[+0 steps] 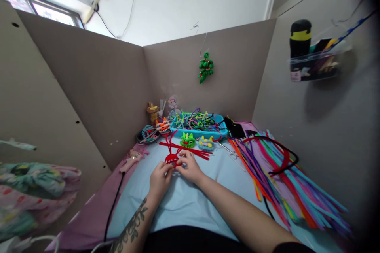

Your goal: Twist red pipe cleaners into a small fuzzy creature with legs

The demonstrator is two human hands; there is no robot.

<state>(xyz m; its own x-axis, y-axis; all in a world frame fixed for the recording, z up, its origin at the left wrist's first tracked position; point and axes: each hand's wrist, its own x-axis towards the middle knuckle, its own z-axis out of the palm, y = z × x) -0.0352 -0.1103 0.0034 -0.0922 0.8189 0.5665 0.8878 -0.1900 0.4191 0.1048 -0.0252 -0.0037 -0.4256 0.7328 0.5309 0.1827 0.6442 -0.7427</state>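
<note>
- Head view: both hands are meeting at the middle of the pale blue mat (184, 201), fingers pinched in tight around a small red pipe-cleaner figure (172, 159).
- The left hand (159, 180) is gripping the figure's near side, seemingly steadying it, while the right hand (190, 167) is closing on it from the right, fingertips working at the twisted part.
- Loose red pipe cleaners (185, 149) are lying just beyond the hands, fanning out from the piece, handy for pulling in.
- Farther back, a green fuzzy creature (187, 140) and a blue-and-yellow one (206, 142) are sitting side by side, clear of the working spot.
- Behind those, a blue tray (221, 131) is holding tangled mixed-colour stems.
- Along the right, a big spread of straight pipe cleaners (285, 189) is lying within reach, a red-and-black hoop (283, 154) resting on top.
- On the left, a pink glue gun (131, 161) is lying on the mat's edge, its black cord trailing near.
</note>
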